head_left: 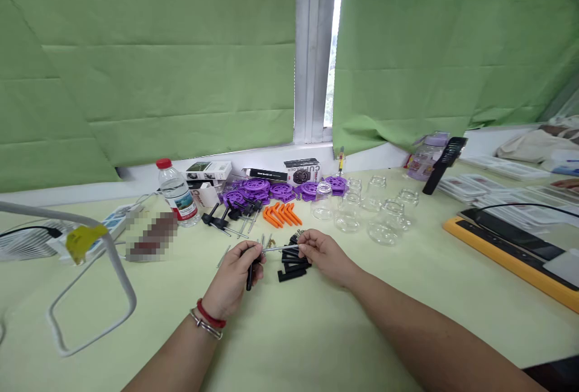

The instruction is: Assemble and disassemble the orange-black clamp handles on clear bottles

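My left hand is closed around a black handle-like piece, which points down out of its fingers. A thin metal rod runs sideways from that hand to my right hand, whose thumb and fingers pinch its far end. Whether the rod is fixed into the black piece is hidden by my left fingers. Just beyond and between the hands lie several black plastic pieces, partly behind my right hand. Orange angled pieces lie in a row farther back.
Purple wheel-like parts and black knobs with rods lie behind. Clear glass jars stand right of centre. A water bottle is at the left, near a grey metal frame. An orange-edged board lies far right.
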The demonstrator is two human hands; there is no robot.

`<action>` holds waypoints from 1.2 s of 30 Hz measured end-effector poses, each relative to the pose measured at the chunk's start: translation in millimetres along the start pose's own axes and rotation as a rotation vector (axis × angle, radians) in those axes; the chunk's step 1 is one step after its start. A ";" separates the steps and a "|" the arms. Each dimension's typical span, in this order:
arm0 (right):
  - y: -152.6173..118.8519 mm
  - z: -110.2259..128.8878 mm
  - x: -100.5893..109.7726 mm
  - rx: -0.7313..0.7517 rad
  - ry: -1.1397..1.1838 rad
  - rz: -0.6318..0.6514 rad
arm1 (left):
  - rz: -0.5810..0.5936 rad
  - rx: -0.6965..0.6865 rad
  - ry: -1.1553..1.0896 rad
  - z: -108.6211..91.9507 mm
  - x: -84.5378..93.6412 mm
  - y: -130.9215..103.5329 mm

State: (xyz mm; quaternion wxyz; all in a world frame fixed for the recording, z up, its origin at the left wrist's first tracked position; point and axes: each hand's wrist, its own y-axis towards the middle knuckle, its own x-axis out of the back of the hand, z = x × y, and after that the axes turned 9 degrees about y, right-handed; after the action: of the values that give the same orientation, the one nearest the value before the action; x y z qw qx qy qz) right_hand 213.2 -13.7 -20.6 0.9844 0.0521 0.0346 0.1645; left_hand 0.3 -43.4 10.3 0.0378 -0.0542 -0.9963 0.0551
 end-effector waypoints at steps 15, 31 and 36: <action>0.9 -0.3 0.0 0.013 -0.109 0.021 | -0.004 0.000 -0.010 0.3 -0.7 0.8; 0.1 1.2 -0.8 -0.003 -0.149 0.016 | 0.016 -0.002 0.001 3.4 0.5 1.8; 0.1 3.1 -1.4 -0.016 -0.044 0.008 | -0.008 0.002 -0.006 3.0 0.9 2.4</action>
State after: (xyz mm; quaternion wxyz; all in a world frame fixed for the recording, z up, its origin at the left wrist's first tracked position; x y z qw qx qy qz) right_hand 212.1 -14.3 -17.4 0.9847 0.0480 0.0115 0.1674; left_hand -0.6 -41.3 7.1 0.0350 -0.0502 -0.9965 0.0562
